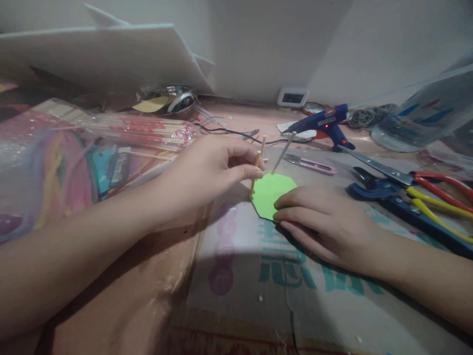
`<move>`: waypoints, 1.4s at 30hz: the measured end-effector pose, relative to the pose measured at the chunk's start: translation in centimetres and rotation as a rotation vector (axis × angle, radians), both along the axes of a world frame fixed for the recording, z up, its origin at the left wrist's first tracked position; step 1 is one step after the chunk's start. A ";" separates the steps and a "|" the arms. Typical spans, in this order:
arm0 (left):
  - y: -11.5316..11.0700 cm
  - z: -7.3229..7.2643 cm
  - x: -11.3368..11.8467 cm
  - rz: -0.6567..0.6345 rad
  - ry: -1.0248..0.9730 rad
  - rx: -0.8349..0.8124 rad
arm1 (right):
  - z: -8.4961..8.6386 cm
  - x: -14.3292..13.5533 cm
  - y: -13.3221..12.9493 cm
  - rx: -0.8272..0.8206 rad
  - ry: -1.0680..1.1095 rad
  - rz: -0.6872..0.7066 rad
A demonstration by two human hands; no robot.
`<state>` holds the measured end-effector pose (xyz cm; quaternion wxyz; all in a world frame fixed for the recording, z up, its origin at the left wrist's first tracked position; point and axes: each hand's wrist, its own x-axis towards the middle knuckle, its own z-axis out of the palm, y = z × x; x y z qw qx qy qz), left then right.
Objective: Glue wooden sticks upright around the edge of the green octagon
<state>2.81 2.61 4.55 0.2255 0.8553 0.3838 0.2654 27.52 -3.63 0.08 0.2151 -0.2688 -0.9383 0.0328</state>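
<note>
A bright green eight-sided board (271, 190) with a dark edge lies flat on the printed cardboard. At its left edge, my left hand (225, 160) is closed in a pinch on a short wooden stick (253, 189), which stands upright. A second stick (263, 143) rises just behind those fingers; its foot is hidden. Another thin stick (284, 154) leans to the right from the board's far side. My right hand (321, 219) grips the board's near right edge, fingertips on the green surface; part of its grip is hidden.
Beyond the board are pink-handled snips (314, 165) and a blue glue gun (325, 125) with a lit red light and black cord. Scissors (410, 180) and blue-handled cutters (391, 197) lie right, near a clear plastic container (414, 118). Bagged sticks (140, 129) lie left.
</note>
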 end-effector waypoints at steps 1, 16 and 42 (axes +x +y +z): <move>0.0 0.0 0.0 -0.001 0.003 -0.009 | 0.0 0.0 0.0 -0.001 -0.002 0.000; -0.3 0.2 0.3 -0.010 -0.033 -0.064 | 0.1 0.0 0.0 0.011 -0.002 0.006; -0.3 0.5 -0.4 -0.051 0.031 -0.053 | 0.3 -0.1 -0.1 0.014 -0.021 0.007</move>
